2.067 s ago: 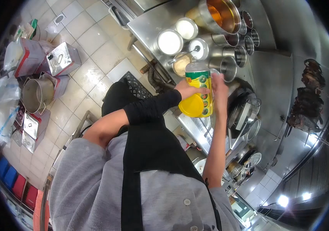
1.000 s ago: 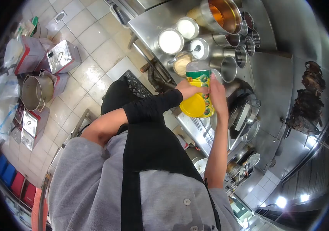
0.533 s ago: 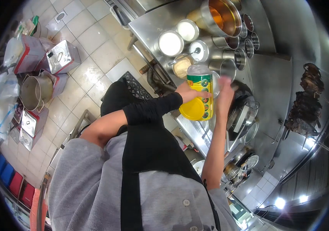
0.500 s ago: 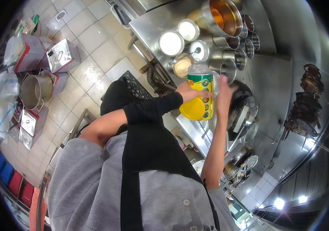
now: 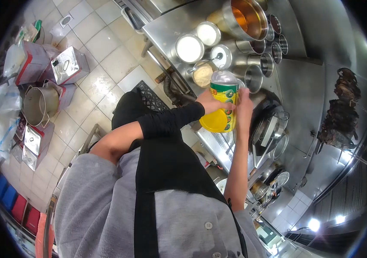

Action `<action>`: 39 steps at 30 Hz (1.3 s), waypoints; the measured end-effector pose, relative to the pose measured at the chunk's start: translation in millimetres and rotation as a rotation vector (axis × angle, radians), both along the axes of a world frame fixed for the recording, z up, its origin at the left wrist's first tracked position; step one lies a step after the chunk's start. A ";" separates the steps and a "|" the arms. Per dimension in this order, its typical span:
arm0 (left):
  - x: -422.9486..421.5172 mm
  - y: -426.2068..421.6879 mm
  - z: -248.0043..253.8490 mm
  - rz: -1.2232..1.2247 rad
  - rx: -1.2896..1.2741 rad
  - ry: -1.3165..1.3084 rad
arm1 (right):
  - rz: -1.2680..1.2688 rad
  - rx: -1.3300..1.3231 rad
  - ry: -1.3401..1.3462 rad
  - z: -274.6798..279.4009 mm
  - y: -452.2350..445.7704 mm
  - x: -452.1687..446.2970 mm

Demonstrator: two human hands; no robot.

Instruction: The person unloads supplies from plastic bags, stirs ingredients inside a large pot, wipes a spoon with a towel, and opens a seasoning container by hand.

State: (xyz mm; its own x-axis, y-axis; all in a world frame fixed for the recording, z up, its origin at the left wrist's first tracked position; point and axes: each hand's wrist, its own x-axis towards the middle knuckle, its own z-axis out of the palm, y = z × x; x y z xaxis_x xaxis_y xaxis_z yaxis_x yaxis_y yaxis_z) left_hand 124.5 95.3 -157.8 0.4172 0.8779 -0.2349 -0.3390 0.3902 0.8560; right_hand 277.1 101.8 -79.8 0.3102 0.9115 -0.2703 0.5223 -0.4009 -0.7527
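Note:
My left hand (image 5: 212, 102) is closed around a tall seasoning can (image 5: 225, 92) with a yellow and green label. Silver foil (image 5: 224, 77) shows across the can's upper end, and a yellow plastic lid (image 5: 212, 121) covers the end nearer my body. At the can's right side, close to the foil rim, my right hand (image 5: 244, 103) has its fingers curled in. A small pale piece shows by those fingertips, too unclear to name. Just beyond the can stands a container of beige powder (image 5: 202, 75) with a metal spoon in it.
Containers of white powder (image 5: 189, 48), several steel canisters (image 5: 253, 78) and a large pot of amber liquid (image 5: 248, 19) crowd the steel counter (image 5: 166, 28). A dark wok (image 5: 269, 116) with strainers lies to the right. Pots and metal tins (image 5: 65, 64) stand on the tiled floor.
My right hand, blurred and raised before, has come down and in against the can's rim. The can is tipped slightly differently in my left hand, showing more foil.

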 end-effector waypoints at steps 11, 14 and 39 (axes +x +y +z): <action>-30.0 -25.4 39.0 -0.129 0.475 0.590 | -0.440 0.511 0.528 -2.5 -66.7 4.9; -40.3 -26.7 65.5 -0.127 0.605 0.586 | -0.335 0.459 0.920 6.1 -105.2 4.5; 66.2 -129.5 12.8 -0.370 0.891 0.518 | -0.074 0.502 -0.612 15.6 -242.0 -3.4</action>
State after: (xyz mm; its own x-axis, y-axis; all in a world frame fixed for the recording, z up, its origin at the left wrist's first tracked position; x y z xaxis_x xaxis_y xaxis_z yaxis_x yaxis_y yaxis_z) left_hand 190.6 -34.2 -145.0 0.7241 0.6604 0.1989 0.1540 -0.4360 0.8867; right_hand 273.6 -140.3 -64.1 0.3353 0.8504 0.4055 0.8867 -0.1395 -0.4408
